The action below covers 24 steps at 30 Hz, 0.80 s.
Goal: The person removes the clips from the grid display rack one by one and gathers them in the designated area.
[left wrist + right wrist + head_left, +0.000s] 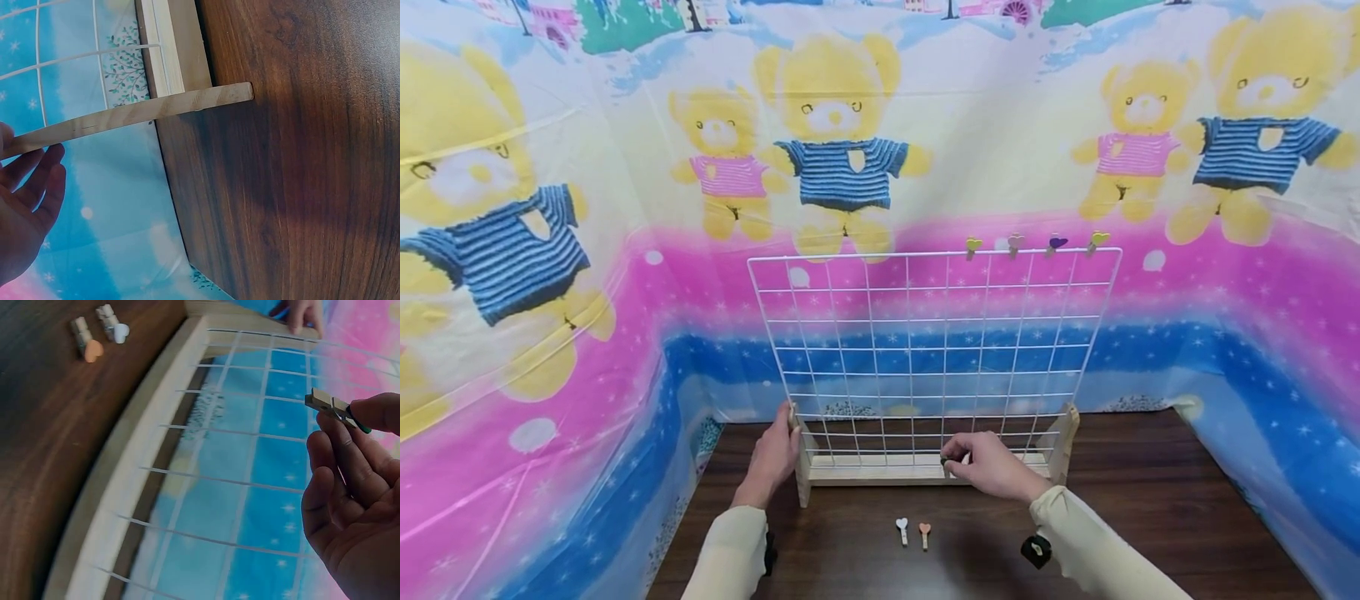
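A white wire grid [910, 347] stands upright in a wooden base [880, 481] on the table. My left hand [772, 454] grips the base's left side support [144, 111], thumb on one face and fingers on the other. Between thumb and fingertips, my right hand [992, 467] pinches a small wooden clothespin [328, 405] with a green piece at its thumb end. In the head view that hand is in front of the grid's lower part. Two heart-topped clothespins, one white [902, 532] and one orange [925, 535], lie on the table in front of the base.
Several heart clothespins sit along the grid's top right edge: yellow-green [973, 244], pale pink [1016, 241], purple [1057, 242] and another yellow-green one [1099, 239]. Behind the dark wooden table [850, 546] hangs a bear-print cloth [1000, 125], which also runs along both sides.
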Motion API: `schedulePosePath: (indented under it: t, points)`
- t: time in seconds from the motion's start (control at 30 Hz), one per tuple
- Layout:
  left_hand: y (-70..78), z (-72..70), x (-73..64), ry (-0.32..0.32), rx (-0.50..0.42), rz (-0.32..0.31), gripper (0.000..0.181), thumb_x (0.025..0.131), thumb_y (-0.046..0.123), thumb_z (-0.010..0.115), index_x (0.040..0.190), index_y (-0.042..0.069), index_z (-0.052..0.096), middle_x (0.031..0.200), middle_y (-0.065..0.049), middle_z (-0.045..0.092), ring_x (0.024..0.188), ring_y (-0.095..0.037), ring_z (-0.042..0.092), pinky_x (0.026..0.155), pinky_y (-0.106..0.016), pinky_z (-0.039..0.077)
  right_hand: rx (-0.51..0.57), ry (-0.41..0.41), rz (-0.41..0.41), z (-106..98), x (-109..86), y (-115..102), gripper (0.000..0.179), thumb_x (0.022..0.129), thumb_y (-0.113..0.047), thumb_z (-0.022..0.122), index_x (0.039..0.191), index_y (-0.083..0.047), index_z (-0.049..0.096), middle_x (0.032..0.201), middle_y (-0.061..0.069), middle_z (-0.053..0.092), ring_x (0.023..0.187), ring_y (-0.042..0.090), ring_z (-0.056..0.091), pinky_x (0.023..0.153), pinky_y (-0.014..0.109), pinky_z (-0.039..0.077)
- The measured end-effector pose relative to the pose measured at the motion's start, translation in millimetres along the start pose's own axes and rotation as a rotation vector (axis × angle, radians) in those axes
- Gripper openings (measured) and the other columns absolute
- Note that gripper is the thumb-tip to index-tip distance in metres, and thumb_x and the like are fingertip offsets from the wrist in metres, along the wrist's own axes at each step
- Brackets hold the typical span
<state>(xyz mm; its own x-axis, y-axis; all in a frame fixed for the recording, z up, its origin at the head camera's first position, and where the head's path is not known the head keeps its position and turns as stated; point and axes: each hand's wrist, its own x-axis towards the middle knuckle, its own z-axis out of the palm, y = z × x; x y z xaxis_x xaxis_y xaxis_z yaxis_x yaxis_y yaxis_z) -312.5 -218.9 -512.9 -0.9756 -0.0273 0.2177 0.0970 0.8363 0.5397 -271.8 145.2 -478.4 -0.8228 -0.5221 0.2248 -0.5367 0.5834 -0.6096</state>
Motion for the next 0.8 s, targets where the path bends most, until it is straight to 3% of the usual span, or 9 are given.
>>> schedulePosePath:
  t: [0.17,0.57,0.8]
  points:
    - [-0.5,0.5,0.2,-0.001,0.005,0.001,0.048,0.099,0.014,0.048,0.142,0.007,0.027,0.115,-0.027,0.059,0.090,-0.040,0.062,0.071,-0.052,0.049,0.017,-0.011,0.042,13,-2.2,14,0.011,0.089,-0.010,0.064,0.098,-0.007,0.068,0.080,-0.010,0.060,0.071,0.006,0.055,0.062,0.026,0.047]
    - [-1.8,1.0,0.3,-0.002,-0.008,-0.007,0.048,0.099,0.015,0.048,0.141,0.008,0.027,0.117,-0.026,0.058,0.092,-0.041,0.062,0.073,-0.053,0.049,0.052,-0.035,0.085,41,-3.5,39,0.009,0.086,-0.007,0.066,0.095,-0.009,0.069,0.085,-0.007,0.063,0.074,0.006,0.057,0.063,0.026,0.048]
    - [-1.3,0.6,0.5,0.003,-0.008,0.005,0.047,0.099,0.015,0.049,0.140,0.009,0.029,0.115,-0.026,0.059,0.091,-0.041,0.062,0.072,-0.053,0.049,0.105,-0.079,0.101,53,-8.5,49,0.010,0.083,0.001,0.063,0.088,-0.005,0.068,0.076,-0.006,0.061,0.068,0.007,0.055,0.060,0.025,0.046]
